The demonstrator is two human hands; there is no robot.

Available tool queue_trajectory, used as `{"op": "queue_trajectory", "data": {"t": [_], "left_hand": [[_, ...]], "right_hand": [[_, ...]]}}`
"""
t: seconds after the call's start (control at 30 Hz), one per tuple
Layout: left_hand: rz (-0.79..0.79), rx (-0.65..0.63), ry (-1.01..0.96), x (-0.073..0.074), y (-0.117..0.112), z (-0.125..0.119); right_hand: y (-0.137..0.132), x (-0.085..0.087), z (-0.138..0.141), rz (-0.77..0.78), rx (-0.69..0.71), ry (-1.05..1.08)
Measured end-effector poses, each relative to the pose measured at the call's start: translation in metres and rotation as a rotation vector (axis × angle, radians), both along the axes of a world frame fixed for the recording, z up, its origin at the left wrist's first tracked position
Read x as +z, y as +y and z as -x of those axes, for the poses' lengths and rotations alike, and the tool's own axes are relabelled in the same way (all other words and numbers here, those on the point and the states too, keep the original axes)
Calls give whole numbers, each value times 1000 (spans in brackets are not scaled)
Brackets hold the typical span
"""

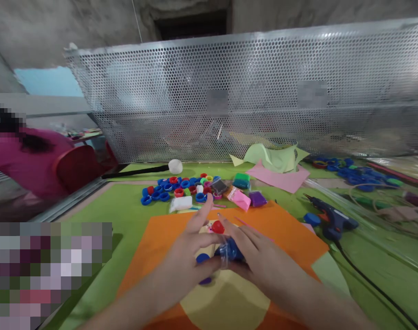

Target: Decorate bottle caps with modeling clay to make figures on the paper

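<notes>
Both my hands meet over an orange sheet (281, 229) with a yellow circle (226, 302) on it. My left hand (191, 254) and my right hand (255, 254) pinch a small clear bag of dark blue clay (231, 251) between their fingers. A red bottle cap (217, 226) lies just beyond my fingertips. A blue cap (202, 258) sits under my left thumb, and a purple bit (205, 280) shows below that hand.
Several blue and red caps (171, 188), a white tube (180, 204), and pink (239, 198), purple (257, 198) and green (242, 180) clay packs lie beyond. A blue glue gun (332, 219) with cord is at right. Perforated metal screen (250, 91) behind; a person in pink (19, 156) at left.
</notes>
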State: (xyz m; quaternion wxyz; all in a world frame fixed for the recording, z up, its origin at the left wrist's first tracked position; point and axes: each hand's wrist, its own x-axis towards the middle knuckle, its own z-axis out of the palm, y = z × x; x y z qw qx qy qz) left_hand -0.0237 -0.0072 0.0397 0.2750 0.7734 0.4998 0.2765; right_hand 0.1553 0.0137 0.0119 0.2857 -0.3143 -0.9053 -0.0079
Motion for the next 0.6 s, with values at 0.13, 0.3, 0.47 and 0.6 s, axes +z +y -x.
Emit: {"op": "queue_trajectory", "data": {"t": [0.13,0.3,0.47,0.6], "left_hand": [[-152,-3,55,-5,-2,1],[-269,-10,102,-3,-3,0],[-293,35,58,0,-7,-2],[-334,63,102,0,-9,0]], "right_hand": [[-1,2,1,72,4,93],[-5,2,0,190,29,219],[-8,-4,-3,317,8,322],[-7,-2,-2,534,-54,323]]}}
